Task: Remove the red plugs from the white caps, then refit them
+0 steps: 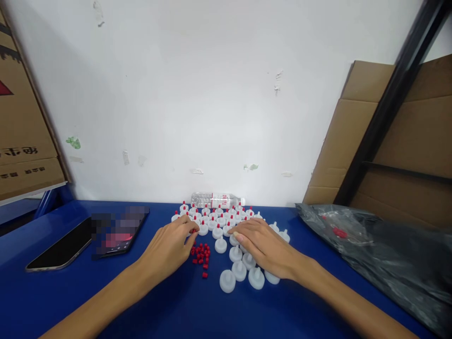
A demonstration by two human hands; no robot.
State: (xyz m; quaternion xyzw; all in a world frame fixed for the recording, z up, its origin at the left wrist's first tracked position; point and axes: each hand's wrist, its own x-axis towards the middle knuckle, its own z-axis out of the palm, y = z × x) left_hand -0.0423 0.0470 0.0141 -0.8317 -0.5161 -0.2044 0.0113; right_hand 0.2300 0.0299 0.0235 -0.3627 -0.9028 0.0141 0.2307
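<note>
My left hand (pixel 174 240) is closed in a pinch, with a bit of red showing at its fingertips, apparently a small red tip cap. Just below it lies a loose pile of small red tip caps (pixel 201 254). My right hand (pixel 263 245) lies palm down over several white nozzle lids (pixel 239 270), its fingers stretched out and partly hiding them. A bare white nozzle lid (pixel 221 245) stands between the hands. Behind them, many white lids with red tips (pixel 217 230) are grouped upright, close together.
A clear plastic bottle (pixel 217 200) lies on its side against the white wall. Two phones, one a dark phone (pixel 60 245), rest at left on the blue table (pixel 158 310). At right is a dark plastic bag (pixel 381 254), near cardboard (pixel 335 141). A cardboard box (pixel 28 117) stands at far left.
</note>
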